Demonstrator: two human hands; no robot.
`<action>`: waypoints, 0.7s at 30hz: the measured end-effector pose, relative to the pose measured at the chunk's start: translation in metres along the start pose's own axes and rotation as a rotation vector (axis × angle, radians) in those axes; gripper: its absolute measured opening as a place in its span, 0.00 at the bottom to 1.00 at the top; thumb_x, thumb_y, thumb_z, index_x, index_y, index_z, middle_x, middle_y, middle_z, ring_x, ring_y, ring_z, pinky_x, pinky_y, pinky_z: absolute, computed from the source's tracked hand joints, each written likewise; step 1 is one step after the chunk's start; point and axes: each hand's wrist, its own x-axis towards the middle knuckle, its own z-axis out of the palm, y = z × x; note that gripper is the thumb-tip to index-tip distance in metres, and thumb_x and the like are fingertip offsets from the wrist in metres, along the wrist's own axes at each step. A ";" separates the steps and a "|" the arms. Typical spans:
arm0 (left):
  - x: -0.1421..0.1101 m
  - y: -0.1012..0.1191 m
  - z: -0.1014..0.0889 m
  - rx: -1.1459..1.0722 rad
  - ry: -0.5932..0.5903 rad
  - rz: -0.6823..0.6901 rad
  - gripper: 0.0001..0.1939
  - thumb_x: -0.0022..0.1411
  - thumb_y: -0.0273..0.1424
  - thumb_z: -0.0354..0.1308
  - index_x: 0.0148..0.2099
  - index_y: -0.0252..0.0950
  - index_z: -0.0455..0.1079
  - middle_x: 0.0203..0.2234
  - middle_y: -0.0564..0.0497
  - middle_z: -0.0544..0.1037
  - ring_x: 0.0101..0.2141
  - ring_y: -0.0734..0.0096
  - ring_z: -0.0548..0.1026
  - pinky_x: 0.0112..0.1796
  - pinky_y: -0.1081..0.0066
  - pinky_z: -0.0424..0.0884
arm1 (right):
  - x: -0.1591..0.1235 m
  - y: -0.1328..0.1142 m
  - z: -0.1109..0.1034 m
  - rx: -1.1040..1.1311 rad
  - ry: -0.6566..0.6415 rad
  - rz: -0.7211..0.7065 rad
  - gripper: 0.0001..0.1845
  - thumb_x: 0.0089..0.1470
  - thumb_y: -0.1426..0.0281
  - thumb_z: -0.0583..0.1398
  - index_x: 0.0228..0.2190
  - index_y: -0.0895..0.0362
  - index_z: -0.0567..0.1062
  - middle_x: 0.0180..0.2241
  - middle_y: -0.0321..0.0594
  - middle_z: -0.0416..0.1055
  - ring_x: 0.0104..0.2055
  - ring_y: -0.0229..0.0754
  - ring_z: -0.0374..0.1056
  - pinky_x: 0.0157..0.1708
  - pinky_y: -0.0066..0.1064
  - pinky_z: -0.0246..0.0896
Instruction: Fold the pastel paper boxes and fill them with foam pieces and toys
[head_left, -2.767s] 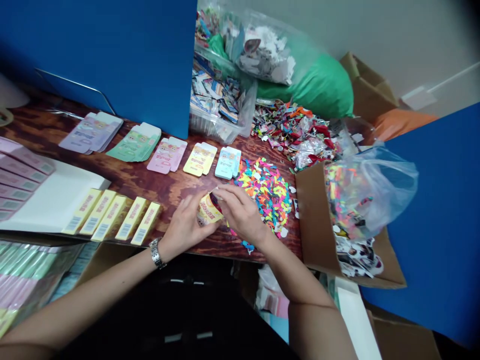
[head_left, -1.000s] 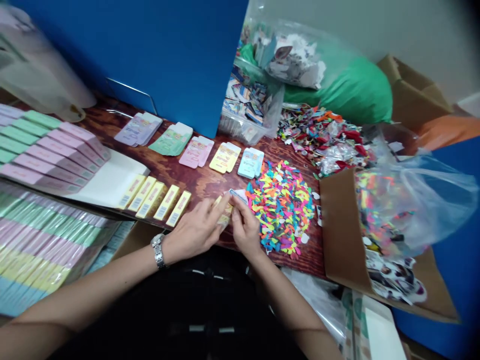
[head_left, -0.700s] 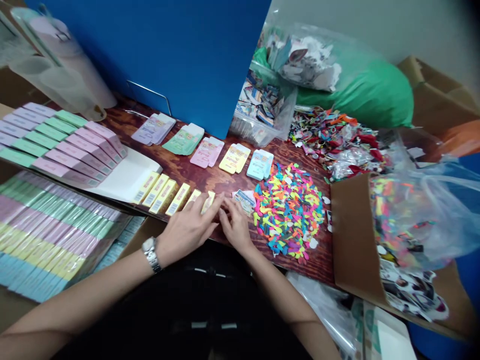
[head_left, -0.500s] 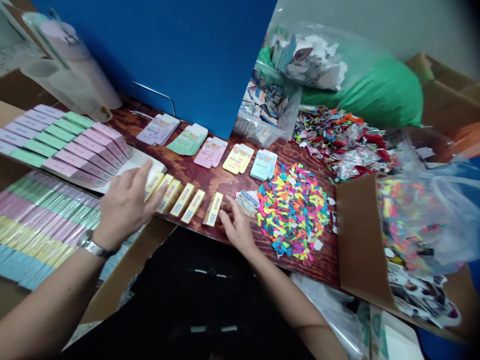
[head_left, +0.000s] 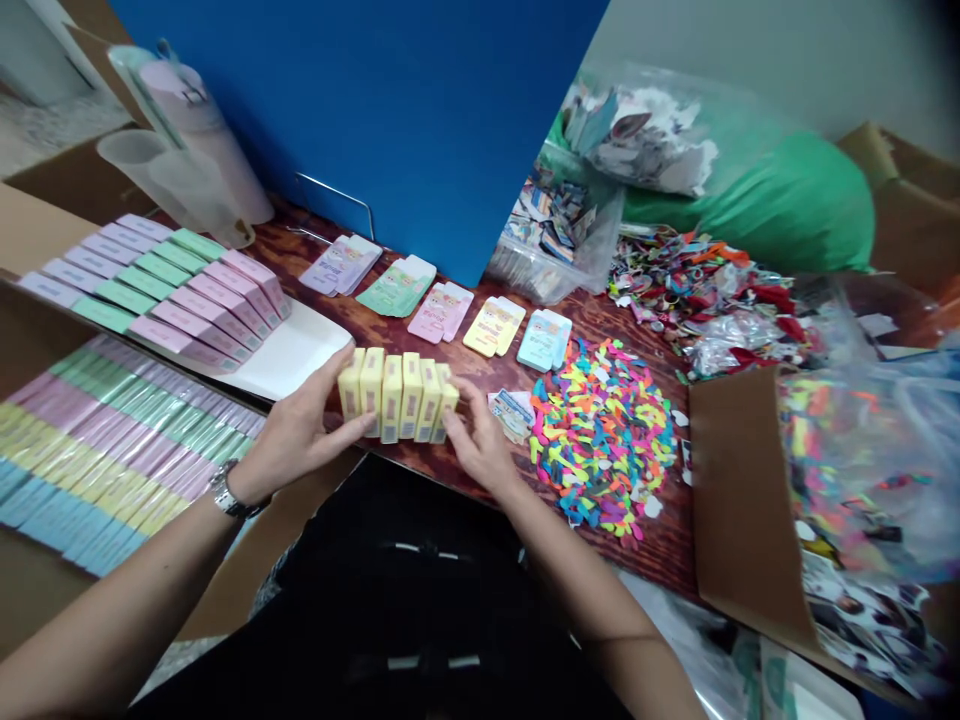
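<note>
Between my left hand (head_left: 294,432) and my right hand (head_left: 480,448) stands a tight row of several small yellow cardboard boxes (head_left: 394,396), upright on their ends on the wooden table (head_left: 360,440). Both hands press the row from its two sides. My right hand's fingertips lie close to a small printed card (head_left: 512,415) on the tabletop. A heap of bright multicoloured cut paper pieces (head_left: 600,440) lies beyond it. The lower faces of the boxes are hidden by my fingers at each end.
Flat lilac, green, pink, yellow and blue printed cards (head_left: 442,312) lie in a line along the far table edge. Stacked pastel boxes (head_left: 202,310) sit on a white sheet at left. A cardboard box (head_left: 742,500) with a plastic bag stands at right.
The yellow boxes that lay spread in a row are now gathered upright between my two hands. My left hand has come back from the left. The view has swung, shifting the table rightward.
</note>
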 end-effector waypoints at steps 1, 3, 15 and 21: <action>-0.001 0.000 0.002 0.001 0.027 0.093 0.43 0.62 0.47 0.58 0.72 0.42 0.43 0.59 0.42 0.68 0.49 0.57 0.75 0.48 0.63 0.73 | 0.000 0.000 -0.007 -0.039 0.024 -0.049 0.26 0.64 0.61 0.54 0.61 0.51 0.59 0.58 0.46 0.66 0.56 0.45 0.68 0.53 0.40 0.69; -0.004 0.001 0.012 0.078 0.047 0.268 0.42 0.64 0.44 0.58 0.72 0.44 0.43 0.52 0.42 0.71 0.45 0.60 0.76 0.43 0.66 0.74 | -0.002 0.004 -0.018 -0.194 0.050 -0.143 0.29 0.62 0.61 0.57 0.62 0.52 0.58 0.58 0.48 0.63 0.59 0.48 0.64 0.57 0.44 0.65; -0.015 0.019 0.073 0.502 0.142 0.260 0.29 0.66 0.49 0.53 0.66 0.52 0.60 0.30 0.48 0.69 0.22 0.72 0.69 0.23 0.74 0.60 | -0.014 0.026 0.002 -0.515 0.121 -0.238 0.27 0.65 0.62 0.54 0.64 0.47 0.60 0.64 0.47 0.53 0.65 0.49 0.56 0.64 0.45 0.58; -0.014 0.023 0.080 0.549 0.214 0.265 0.27 0.67 0.46 0.54 0.66 0.49 0.62 0.27 0.50 0.68 0.20 0.73 0.68 0.22 0.72 0.58 | -0.013 0.025 0.000 -0.567 0.096 -0.250 0.28 0.65 0.63 0.54 0.65 0.47 0.60 0.61 0.48 0.56 0.64 0.49 0.58 0.62 0.46 0.61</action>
